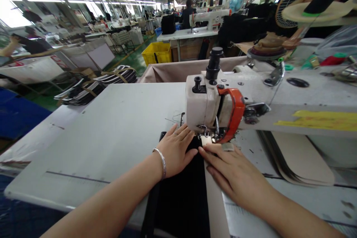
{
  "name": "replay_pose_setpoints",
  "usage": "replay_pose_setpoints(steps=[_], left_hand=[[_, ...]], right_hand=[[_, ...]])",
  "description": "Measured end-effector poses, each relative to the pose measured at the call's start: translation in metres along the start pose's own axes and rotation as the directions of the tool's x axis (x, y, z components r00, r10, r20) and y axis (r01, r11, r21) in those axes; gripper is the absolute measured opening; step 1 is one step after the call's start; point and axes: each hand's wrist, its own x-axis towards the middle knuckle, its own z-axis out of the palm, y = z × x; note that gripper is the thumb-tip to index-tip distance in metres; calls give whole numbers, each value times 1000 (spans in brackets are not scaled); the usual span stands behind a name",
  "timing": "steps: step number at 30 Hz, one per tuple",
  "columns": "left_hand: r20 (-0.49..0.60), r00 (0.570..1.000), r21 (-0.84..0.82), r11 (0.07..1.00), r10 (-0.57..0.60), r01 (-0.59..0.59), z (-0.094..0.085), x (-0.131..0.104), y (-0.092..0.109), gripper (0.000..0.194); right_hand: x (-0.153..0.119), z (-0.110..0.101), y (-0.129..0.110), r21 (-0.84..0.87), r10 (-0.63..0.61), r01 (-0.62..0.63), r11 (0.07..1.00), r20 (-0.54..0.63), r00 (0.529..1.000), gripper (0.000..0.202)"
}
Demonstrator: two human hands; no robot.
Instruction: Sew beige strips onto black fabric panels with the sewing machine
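Note:
My left hand (177,149), with a bracelet at its wrist, lies flat on a strip of black fabric (181,204), fingers stretched toward the needle area. My right hand (227,165) rests with fingers extended along the seam where the black fabric meets a pale beige piece (216,212); its fingertips touch down just in front of the presser foot. Over both hands' fingertips stands the head of a white sewing machine (202,96) with an orange guard (235,113). The needle and stitch point are mostly hidden behind the fingers and guard.
A stack of beige rounded panels (304,156) lies under the machine arm at right. The white table (119,126) extends left, with bundled striped pieces (100,85) beyond it. A yellow crate (157,52) stands on the floor ahead. Thread spools (333,58) sit at upper right.

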Motion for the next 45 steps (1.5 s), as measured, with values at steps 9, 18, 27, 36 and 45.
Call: replay_pose_setpoints(steps=[9, 18, 27, 36, 45], left_hand=[[-3, 999, 78, 996, -50, 51, 2, 5, 2, 35], [-148, 986, 47, 996, 79, -73, 7, -2, 2, 36], [-259, 936, 23, 971, 237, -239, 4, -5, 7, 19], [-104, 982, 12, 988, 156, -155, -7, -15, 11, 30], [-216, 908, -52, 925, 358, -377, 12, -111, 56, 20]], right_hand=[[1, 2, 1, 6, 25, -25, 1000, 1, 1000, 44], [2, -7, -4, 83, 31, -31, 996, 8, 999, 44], [0, -6, -3, 74, 45, -48, 996, 37, 998, 48], [-7, -10, -15, 51, 82, -82, 995, -6, 997, 40], [-68, -14, -58, 25, -33, 35, 999, -104, 994, 38]])
